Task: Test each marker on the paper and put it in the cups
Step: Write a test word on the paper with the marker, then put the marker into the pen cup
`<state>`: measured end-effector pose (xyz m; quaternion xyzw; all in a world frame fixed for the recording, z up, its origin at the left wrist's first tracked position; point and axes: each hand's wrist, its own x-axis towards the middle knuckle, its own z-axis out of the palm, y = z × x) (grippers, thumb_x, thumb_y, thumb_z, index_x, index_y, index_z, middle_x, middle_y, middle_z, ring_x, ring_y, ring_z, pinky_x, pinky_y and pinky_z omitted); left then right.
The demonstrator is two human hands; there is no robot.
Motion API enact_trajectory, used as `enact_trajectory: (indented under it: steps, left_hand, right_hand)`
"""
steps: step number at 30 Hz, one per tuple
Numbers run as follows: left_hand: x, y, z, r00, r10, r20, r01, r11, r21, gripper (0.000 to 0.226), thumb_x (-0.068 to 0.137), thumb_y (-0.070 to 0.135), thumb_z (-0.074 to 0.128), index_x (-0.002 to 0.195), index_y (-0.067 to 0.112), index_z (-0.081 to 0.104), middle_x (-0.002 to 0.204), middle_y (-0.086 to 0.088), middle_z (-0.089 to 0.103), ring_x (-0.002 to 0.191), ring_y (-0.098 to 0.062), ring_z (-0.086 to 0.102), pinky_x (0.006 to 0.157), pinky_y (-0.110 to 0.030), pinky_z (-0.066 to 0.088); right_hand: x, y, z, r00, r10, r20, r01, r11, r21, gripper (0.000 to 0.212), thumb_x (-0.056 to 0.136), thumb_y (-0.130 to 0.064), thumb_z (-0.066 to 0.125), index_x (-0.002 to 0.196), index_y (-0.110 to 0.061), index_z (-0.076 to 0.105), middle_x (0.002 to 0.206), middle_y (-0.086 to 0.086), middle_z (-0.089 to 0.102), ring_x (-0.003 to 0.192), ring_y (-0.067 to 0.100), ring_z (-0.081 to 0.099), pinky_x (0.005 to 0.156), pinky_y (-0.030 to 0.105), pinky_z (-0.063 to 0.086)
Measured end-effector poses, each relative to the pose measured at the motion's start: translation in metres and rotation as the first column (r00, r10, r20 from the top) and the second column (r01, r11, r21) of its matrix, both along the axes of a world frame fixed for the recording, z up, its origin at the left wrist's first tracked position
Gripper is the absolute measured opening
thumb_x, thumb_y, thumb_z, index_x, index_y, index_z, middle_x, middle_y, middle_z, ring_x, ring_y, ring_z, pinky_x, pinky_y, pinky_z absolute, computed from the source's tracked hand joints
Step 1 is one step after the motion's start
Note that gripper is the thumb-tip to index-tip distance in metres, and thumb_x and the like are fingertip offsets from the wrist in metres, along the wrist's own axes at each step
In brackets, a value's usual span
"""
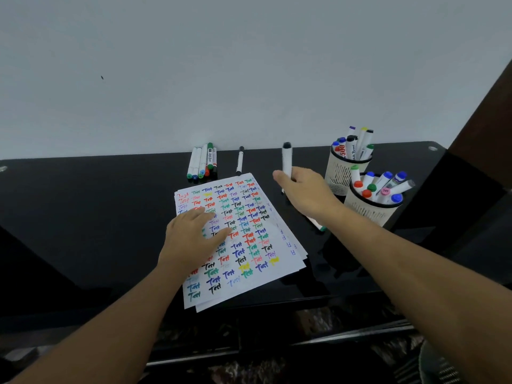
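Note:
A stack of white paper (pixel 288 261) covered with coloured "Test" words lies on the black table (pixel 83 217). My left hand (pixel 194 239) rests flat on the paper with straight fingers. My right hand (pixel 302 192) grips a white marker with a black cap (pixel 287 157), held upright above the table between the paper and the cups. Two cream mesh cups stand at the right: the far cup (pixel 339 170) and the near cup (pixel 371 210), both holding several markers.
A bunch of several markers (pixel 202 162) lies at the back of the table by the wall. A single black-capped marker (pixel 240 160) lies beside them. Another marker (pixel 318 224) lies under my right wrist. A dark panel (pixel 482 128) rises at the right.

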<state>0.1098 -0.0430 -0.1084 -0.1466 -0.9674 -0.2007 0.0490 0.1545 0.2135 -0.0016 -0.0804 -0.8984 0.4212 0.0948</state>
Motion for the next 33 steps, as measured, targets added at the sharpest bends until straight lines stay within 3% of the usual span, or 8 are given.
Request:
enact_trajectory:
  steps: [3,8,17,20,24,28,30,33]
  left_hand:
    - [0.000,0.000,0.001,1.000,0.003,0.008,-0.003,1.000,-0.007,0.075,0.087,0.079,0.048,0.147,0.033,0.051,0.158,0.005,0.041,0.148,-0.016,0.031,0.122,-0.046,0.018]
    - [0.002,0.002,0.003,1.000,0.005,0.011,-0.005,1.000,-0.006,0.074,0.088,0.078,0.049,0.147,0.033,0.052,0.158,0.004,0.042,0.147,-0.017,0.032,0.122,-0.047,0.018]
    - [0.002,0.001,0.003,1.000,0.003,0.003,-0.003,1.000,-0.004,0.075,0.087,0.077,0.050,0.146,0.031,0.053,0.157,0.003,0.043,0.146,-0.018,0.034,0.122,-0.047,0.021]
    - [0.002,0.001,0.003,1.000,0.003,-0.013,-0.003,1.000,0.018,0.075,0.085,0.077,0.052,0.144,0.029,0.057,0.155,0.001,0.046,0.145,-0.019,0.037,0.121,-0.047,0.024]
    - [0.002,0.001,0.003,1.000,0.002,-0.010,-0.002,1.000,0.004,0.079,0.084,0.079,0.049,0.144,0.030,0.056,0.155,0.002,0.046,0.145,-0.019,0.038,0.121,-0.047,0.024]
    - [0.002,0.001,0.002,1.000,0.004,-0.012,-0.004,1.000,0.005,0.077,0.085,0.078,0.051,0.145,0.030,0.055,0.156,0.002,0.046,0.145,-0.019,0.037,0.121,-0.047,0.023]
    - [0.002,0.001,0.002,1.000,0.005,-0.009,-0.005,1.000,0.010,0.078,0.084,0.079,0.051,0.145,0.030,0.055,0.156,0.002,0.046,0.145,-0.019,0.037,0.121,-0.047,0.024]
    - [0.002,0.001,0.002,1.000,0.004,-0.006,-0.004,1.000,0.010,0.078,0.084,0.079,0.051,0.145,0.030,0.055,0.156,0.003,0.045,0.146,-0.018,0.036,0.122,-0.047,0.023]
  right_hand:
    - [-0.002,0.010,0.010,0.995,0.009,-0.099,0.003,0.994,0.114,0.025,0.106,-0.040,0.055,0.114,-0.017,0.059,0.094,-0.004,0.067,0.081,0.010,0.062,0.067,0.022,0.047]
    - [0.001,0.035,0.039,0.982,-0.018,-0.185,0.059,0.974,0.220,0.022,0.098,-0.045,0.068,0.108,-0.026,0.061,0.085,-0.014,0.065,0.080,0.001,0.061,0.072,0.029,0.046]
    - [0.008,0.121,0.074,0.916,-0.299,-0.269,0.340,0.932,0.124,0.028,0.100,-0.041,0.066,0.112,-0.016,0.060,0.092,-0.003,0.067,0.075,0.011,0.062,0.063,0.027,0.043]
    - [0.009,0.139,0.071,0.901,-0.357,-0.248,0.397,0.908,0.133,0.032,0.100,-0.039,0.067,0.113,-0.011,0.061,0.092,0.001,0.065,0.086,0.021,0.063,0.074,0.033,0.045]
    - [0.005,0.146,0.064,0.907,-0.365,-0.209,0.400,0.903,0.157,0.033,0.099,-0.040,0.068,0.116,-0.012,0.060,0.094,0.004,0.068,0.085,0.023,0.064,0.074,0.037,0.050]
    - [0.000,0.148,0.058,0.919,-0.357,-0.170,0.389,0.892,0.229,0.034,0.099,-0.043,0.068,0.116,-0.015,0.059,0.097,0.005,0.068,0.083,0.024,0.065,0.063,0.032,0.044]
    - [-0.002,0.148,0.055,0.923,-0.362,-0.133,0.385,0.885,0.262,0.036,0.099,-0.048,0.067,0.114,-0.016,0.057,0.093,0.004,0.065,0.070,0.022,0.065,0.055,0.028,0.041]
    - [-0.004,0.149,0.051,0.922,-0.371,-0.113,0.388,0.874,0.292,0.037,0.098,-0.052,0.065,0.113,-0.019,0.059,0.092,0.003,0.065,0.063,0.019,0.063,0.055,0.028,0.042]
